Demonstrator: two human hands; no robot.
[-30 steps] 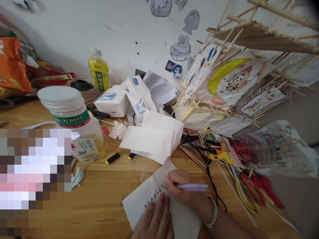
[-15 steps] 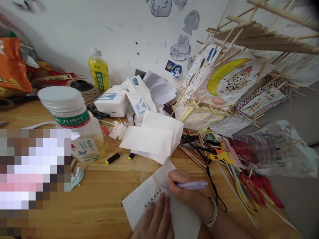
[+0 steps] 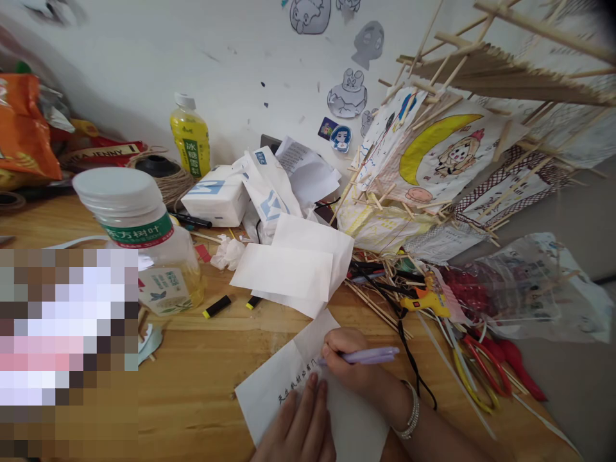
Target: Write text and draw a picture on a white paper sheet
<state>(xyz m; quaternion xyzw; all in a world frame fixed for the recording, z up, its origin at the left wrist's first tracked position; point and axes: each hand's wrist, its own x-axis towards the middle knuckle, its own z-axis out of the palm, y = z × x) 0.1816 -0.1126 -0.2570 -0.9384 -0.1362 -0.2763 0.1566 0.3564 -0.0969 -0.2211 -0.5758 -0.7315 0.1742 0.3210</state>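
Wooden table: right fingers tight around pen.

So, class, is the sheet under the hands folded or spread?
Spread. The sheet lies opened out beneath the left hand and right hand, its handwriting facing up and bare paper showing either side.

1. The sheet lies on the table.
2. On the sheet: the left hand and, to its right, the right hand with the pen.
3. Behind the sheet: papers, then tissue packs.
4. Behind the sheet to the left: the jug and, further back, the bottle.
5. Right of the sheet: scissors.
6. Behind the sheet to the right: the frame.
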